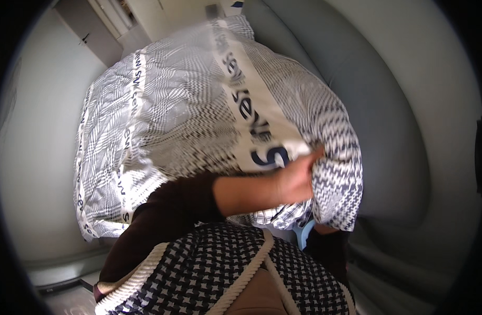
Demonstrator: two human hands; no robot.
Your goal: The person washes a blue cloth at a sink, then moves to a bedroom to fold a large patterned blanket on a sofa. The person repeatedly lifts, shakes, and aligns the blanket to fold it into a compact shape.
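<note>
A large duvet (178, 102) in a black, white and grey houndstooth cover spreads before me, with pale bands bearing dark lettering. My left hand (300, 179) reaches across to the right and grips a bunched fold near the duvet's right front corner. That hand is slightly blurred. Cloth from this corner (337, 193) hangs over my right hand, hiding its fingers. Only a strip of skin by the right wrist (326, 229) shows under the hem, above a dark sleeve. Below the left hand, checked cloth (282, 216) is partly visible beneath the duvet.
A grey-green padded headboard or sofa back (382, 118) curves along the right side, close to the duvet. Under the front edge, a light blue plastic part (304, 234) shows. A pale wall (40, 157) stands at left, and a grey door (87, 31) at the far left.
</note>
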